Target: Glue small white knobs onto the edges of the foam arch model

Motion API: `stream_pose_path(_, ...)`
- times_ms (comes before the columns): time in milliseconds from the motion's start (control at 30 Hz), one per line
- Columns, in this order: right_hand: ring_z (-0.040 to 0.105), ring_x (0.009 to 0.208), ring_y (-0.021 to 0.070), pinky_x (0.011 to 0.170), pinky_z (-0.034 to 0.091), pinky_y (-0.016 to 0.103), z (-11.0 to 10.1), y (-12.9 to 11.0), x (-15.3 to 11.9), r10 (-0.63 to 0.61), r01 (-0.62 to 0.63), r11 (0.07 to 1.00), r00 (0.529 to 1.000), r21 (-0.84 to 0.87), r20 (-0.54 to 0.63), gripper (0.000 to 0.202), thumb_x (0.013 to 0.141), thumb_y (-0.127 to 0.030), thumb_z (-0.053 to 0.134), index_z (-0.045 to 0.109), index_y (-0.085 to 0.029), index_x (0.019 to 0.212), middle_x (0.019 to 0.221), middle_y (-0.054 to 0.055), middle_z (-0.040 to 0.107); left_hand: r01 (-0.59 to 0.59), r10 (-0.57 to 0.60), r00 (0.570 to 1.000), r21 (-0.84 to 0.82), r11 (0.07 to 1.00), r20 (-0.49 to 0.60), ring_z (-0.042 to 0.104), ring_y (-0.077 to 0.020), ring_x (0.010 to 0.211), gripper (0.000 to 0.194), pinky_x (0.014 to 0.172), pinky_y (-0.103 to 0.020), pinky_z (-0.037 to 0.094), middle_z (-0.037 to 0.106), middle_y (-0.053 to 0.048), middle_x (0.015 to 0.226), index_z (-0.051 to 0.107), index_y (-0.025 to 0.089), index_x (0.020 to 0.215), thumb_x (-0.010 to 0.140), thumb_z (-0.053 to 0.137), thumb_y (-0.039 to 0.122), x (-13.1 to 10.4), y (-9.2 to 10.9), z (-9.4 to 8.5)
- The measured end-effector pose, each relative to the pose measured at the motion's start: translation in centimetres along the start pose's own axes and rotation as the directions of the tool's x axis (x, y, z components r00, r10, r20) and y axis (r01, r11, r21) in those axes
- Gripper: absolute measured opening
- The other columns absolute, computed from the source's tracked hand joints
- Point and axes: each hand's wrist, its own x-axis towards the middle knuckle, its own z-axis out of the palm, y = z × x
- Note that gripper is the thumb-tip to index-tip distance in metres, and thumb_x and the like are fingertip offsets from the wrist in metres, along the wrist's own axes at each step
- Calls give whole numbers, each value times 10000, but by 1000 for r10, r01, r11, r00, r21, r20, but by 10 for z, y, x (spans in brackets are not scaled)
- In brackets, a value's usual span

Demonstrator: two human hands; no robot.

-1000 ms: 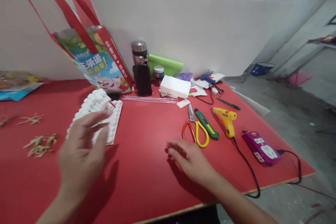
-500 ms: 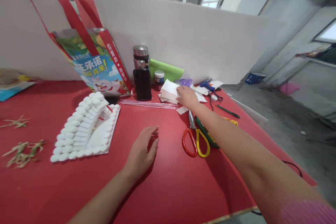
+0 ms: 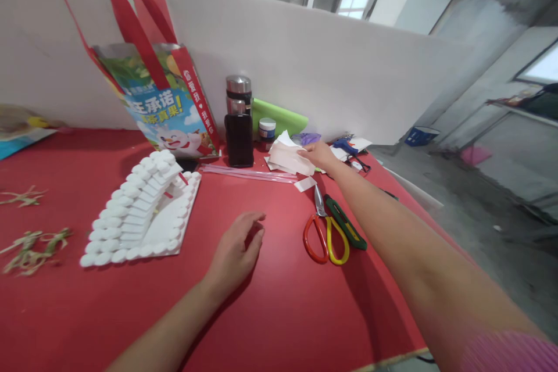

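My right hand (image 3: 320,156) reaches to the back of the red table and pinches the edge of a white sheet of paper (image 3: 290,157), which is tilted up over other papers. My left hand (image 3: 238,250) rests on the table's middle, fingers loosely curved and apart from the thumb, with nothing in it. Between my arms lie scissors (image 3: 326,232) with one red and one yellow handle, blades pointing away. Beside them is a green utility knife (image 3: 346,222). A small white paper piece (image 3: 305,184) lies just beyond the scissors' tip.
At left stands a white stepped model (image 3: 139,215) edged with round pieces; straw figures (image 3: 37,250) lie farther left. Along the back are a printed bag (image 3: 170,110), a thermos (image 3: 239,93), a dark phone-like slab (image 3: 239,140), a jar (image 3: 267,129), pink strips (image 3: 248,173) and a blue glue gun (image 3: 345,145).
My right hand has taken hold of a sheet and lifted its edge, shifting slightly right. My left hand stays in place. The view has turned a little.
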Motion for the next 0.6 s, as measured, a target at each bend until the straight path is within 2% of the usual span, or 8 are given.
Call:
stream_pose_path(100,689,883,280,839,493,376,1,-5,-3,18,-18,999,1000,-32,13,334,1054,-315,546,799,-129,940,885,134,768,-6,6,1000,4,1000,6,763,-256,1008,274,930,-452,619,734,-150,1206,679,194,1239,1021,549,297,1,0,0)
stream_pose_path(233,680,1095,359,986,486,461,9,-16,-14,-14,13,998,1000,-65,-15,243,1015,-207,560,771,-89,1041,1166,245,749,-3,3,1000,0,1000,-2,762,-255,1000,260,910,-436,625,742,-145,1198,685,207,1224,1023,553,306,2,-1,0)
stream_pose_path(333,675,1118,383,986,493,483,6,-18,-15,19,-24,997,997,-71,-70,260,1028,-187,514,734,-70,1102,1194,278,731,-4,4,1000,-10,1000,-1,759,-251,992,256,894,-428,630,741,-137,1181,686,214,1223,1029,560,323,2,-2,1)
stream_pose_path(467,674,1112,406,959,489,514,-23,-15,4,136,-154,986,966,-64,-218,347,1086,-202,370,662,-53,1201,1191,307,712,4,-4,1000,-38,999,3,760,-245,989,271,897,-432,630,727,-139,1173,677,201,1241,1039,549,328,1,-4,2)
stream_pose_path(600,682,1077,382,934,489,492,-60,-17,19,185,-208,978,904,-18,-385,297,1099,-237,384,640,-98,1163,1094,240,714,66,-68,998,-97,993,-12,765,-259,1022,285,911,-444,632,729,-148,1194,682,192,1232,1034,568,363,2,-4,1)
